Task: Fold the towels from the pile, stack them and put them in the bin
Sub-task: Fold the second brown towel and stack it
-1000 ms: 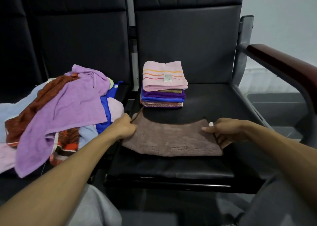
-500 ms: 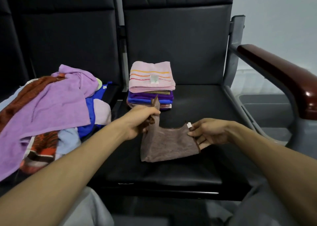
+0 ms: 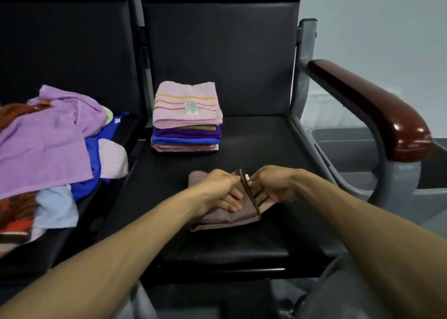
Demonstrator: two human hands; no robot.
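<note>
Here the brown towel is held folded on the seat, its doubled edges pinched at the top between the left hand and the right hand. The rest is spread beneath the left fingers. The stack is seen behind it, the pile to the left.

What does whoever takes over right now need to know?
Left hand and right hand: both pinch the brown towel at its matched edges.
The towel lies half-folded at the front of the seat.
Stack: several folded towels, pink on top, back left of the seat.
Pile: unfolded, on the next seat to the left.
Left to do: finish this fold, stack it, fold the pile, bin everything. I can't make out the bin for sure.
</note>
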